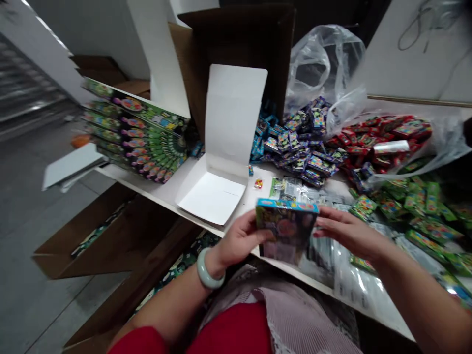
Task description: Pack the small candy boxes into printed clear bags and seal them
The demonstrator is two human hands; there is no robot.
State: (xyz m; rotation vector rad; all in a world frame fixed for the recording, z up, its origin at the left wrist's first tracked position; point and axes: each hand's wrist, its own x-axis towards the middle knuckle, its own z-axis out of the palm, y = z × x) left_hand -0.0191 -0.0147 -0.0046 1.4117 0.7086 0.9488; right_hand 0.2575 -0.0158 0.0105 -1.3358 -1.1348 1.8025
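Both my hands grip a stack of small colourful packets [285, 228] with a blue top edge, held just above the near edge of the white table [162, 191]. My left hand [239, 241], with a pale green bangle on the wrist, clasps the stack's left side. My right hand [344, 228] closes on its right side, fingers along the top. Just beyond them on the table lies an open white carton [217, 194], lid standing upright, nothing inside it.
Piles of small packets cover the table: blue and purple [306, 147], red in a clear plastic bag [387, 137], green [424, 211]. A stack of green display boxes [136, 135] leans at the left. Brown cardboard boxes [92, 241] stand on the floor under the table.
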